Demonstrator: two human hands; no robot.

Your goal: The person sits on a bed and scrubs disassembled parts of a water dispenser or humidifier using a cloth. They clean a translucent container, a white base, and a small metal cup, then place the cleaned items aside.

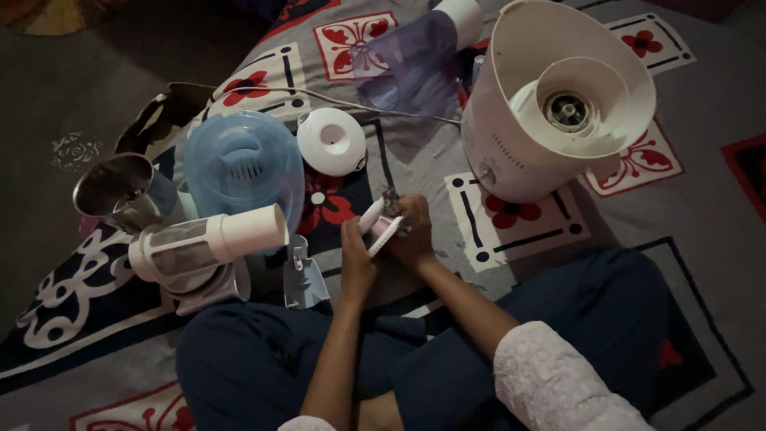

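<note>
Just below the white mixer base (550, 104) — its bowl showing only a hub — both hands, left (357, 254) and right (411, 231), are gripping a small white-pink blade part (381, 226).

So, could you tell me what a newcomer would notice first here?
The big white appliance base lying tilted at upper right, its drive hub showing. In the middle, the left hand and right hand grip a small white blade part. A pale blue lid lies at left.

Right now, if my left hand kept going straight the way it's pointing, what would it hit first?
Probably the small white round lid. The left hand, gripping a small white part, points up the patterned cloth toward it, though depth is unclear.
</note>
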